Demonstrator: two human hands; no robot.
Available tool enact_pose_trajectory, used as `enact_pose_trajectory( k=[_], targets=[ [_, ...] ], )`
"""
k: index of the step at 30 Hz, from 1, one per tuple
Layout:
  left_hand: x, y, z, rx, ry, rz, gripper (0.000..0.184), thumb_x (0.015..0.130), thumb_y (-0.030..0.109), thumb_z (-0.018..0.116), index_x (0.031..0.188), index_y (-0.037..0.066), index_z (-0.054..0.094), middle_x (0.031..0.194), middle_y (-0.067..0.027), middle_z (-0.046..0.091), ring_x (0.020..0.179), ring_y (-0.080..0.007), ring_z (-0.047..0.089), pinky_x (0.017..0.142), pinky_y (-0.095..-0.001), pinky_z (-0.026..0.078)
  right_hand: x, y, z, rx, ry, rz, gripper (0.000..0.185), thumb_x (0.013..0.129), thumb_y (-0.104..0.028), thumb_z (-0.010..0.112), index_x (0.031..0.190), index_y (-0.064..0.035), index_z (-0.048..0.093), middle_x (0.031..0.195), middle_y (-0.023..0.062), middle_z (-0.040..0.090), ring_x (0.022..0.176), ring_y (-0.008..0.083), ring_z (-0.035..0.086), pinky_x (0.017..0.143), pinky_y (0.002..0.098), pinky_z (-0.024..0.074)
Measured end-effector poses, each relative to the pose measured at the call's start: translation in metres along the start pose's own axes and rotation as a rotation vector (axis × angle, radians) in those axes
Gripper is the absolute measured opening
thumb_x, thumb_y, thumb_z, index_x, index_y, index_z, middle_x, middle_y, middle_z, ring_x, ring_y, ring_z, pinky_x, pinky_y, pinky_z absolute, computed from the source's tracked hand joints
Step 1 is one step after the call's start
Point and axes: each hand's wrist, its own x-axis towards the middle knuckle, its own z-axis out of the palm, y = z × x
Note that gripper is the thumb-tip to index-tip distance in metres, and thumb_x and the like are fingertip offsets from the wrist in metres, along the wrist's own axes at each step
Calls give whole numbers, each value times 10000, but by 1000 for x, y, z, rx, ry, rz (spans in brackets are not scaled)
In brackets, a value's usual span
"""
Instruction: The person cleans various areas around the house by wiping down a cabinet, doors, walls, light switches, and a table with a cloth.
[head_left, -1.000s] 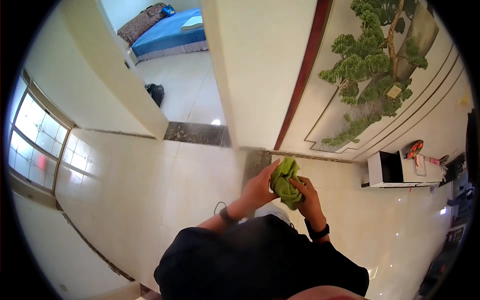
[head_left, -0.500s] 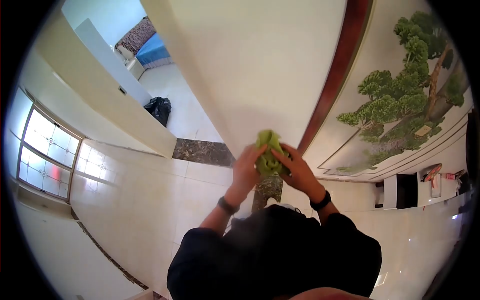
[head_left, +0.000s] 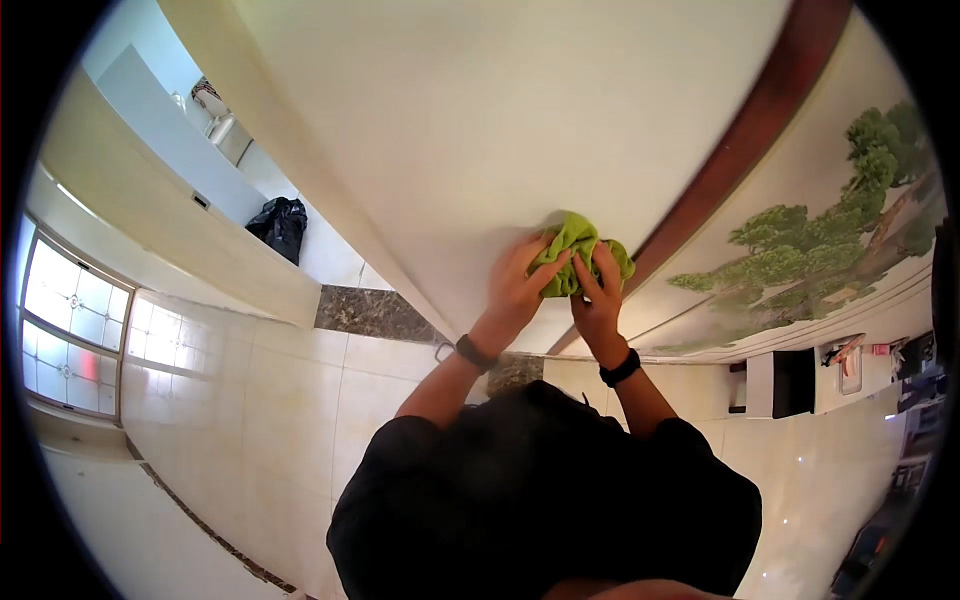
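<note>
A crumpled green cloth [head_left: 572, 238] is bunched between my two hands, up against the pale wall [head_left: 480, 120]. My left hand [head_left: 515, 285] grips its left side, thumb and fingers bent over the folds. From the right and below, my right hand [head_left: 600, 305] holds the same cloth, its fingers curled onto the front. Each wrist wears a dark band. Just right of the cloth runs a dark red trim strip [head_left: 725, 170]; the cloth's right edge lies close to it.
On the left, a doorway with a dark marble threshold [head_left: 375, 313] opens to a room with a black plastic bag [head_left: 280, 228] on the floor. A tree mural [head_left: 800, 240] covers the right wall. A white cabinet [head_left: 765, 383] stands beyond. Frosted windows [head_left: 75, 320] are at far left.
Both hands have moved up and slightly right with the cloth, which now looks more spread out. My view has turned, so the wall fills more of it and the doorway shows further left.
</note>
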Motion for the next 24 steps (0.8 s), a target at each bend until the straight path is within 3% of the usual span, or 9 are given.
enact_pose_trajectory(
  k=[4, 6, 11, 13, 14, 17, 18, 24],
  targets=[
    [-22, -28, -21, -14, 6, -77, 326, 682, 11, 680, 992, 108, 715, 1104, -120, 619, 995, -309, 605, 779, -378, 507, 3, -14, 43, 215, 51, -62, 490, 637, 157, 597, 1088, -22, 671, 1237, 161, 534, 1192, 353, 499, 1002, 429, 414],
    [-29, -46, -39, 83, 48, -78, 286, 687, 20, 703, 960, 102, 718, 1089, -111, 619, 963, -300, 610, 754, -368, 509, 11, -24, 59, 264, -103, -16, 479, 636, 156, 601, 1074, -22, 675, 1208, 151, 545, 1172, 351, 514, 971, 418, 446],
    [0, -67, -80, 138, 262, -86, 326, 650, -30, 731, 953, 83, 698, 1044, -125, 603, 892, -286, 599, 710, -344, 515, 71, -55, 83, 174, -154, -364, 439, 632, 141, 618, 1021, -47, 694, 1137, 135, 562, 1128, 329, 550, 901, 381, 509],
    [19, -71, -91, 145, 312, -73, 342, 648, -43, 724, 966, 82, 695, 1051, -135, 596, 897, -287, 597, 709, -348, 512, 103, -70, 77, 207, -78, -422, 462, 684, 54, 623, 1124, -80, 659, 1172, 134, 552, 1153, 325, 524, 942, 389, 466],
    [28, -69, -95, 84, 291, -48, 319, 720, -44, 726, 1027, 22, 670, 1093, -179, 556, 941, -311, 580, 788, -362, 497, 110, -73, 77, 221, -42, -451, 479, 710, 10, 625, 1176, -96, 642, 1189, 134, 548, 1166, 323, 512, 963, 393, 444],
    [48, -64, -91, 55, 312, 15, 302, 723, 0, 739, 1017, 33, 678, 1069, -170, 555, 930, -298, 575, 782, -351, 494, 105, -63, 76, 147, 92, -401, 364, 685, 18, 656, 1020, -109, 719, 1187, 135, 565, 1114, 336, 549, 927, 400, 480],
    [47, -63, -80, -9, 360, -36, 362, 657, 26, 711, 1007, 119, 718, 1055, -126, 590, 932, -296, 583, 789, -359, 472, 105, -59, 73, 86, 118, -414, 234, 657, -16, 702, 869, -108, 742, 1137, 127, 586, 1056, 340, 585, 890, 393, 503],
    [29, -67, -68, -113, 81, 53, 363, 652, 10, 683, 990, 132, 728, 1039, -108, 608, 938, -282, 593, 769, -354, 517, 39, -20, 94, -127, 303, -357, 466, 668, -122, 809, 1074, -95, 581, 1169, 169, 521, 1087, 372, 526, 886, 447, 481]
  ],
)
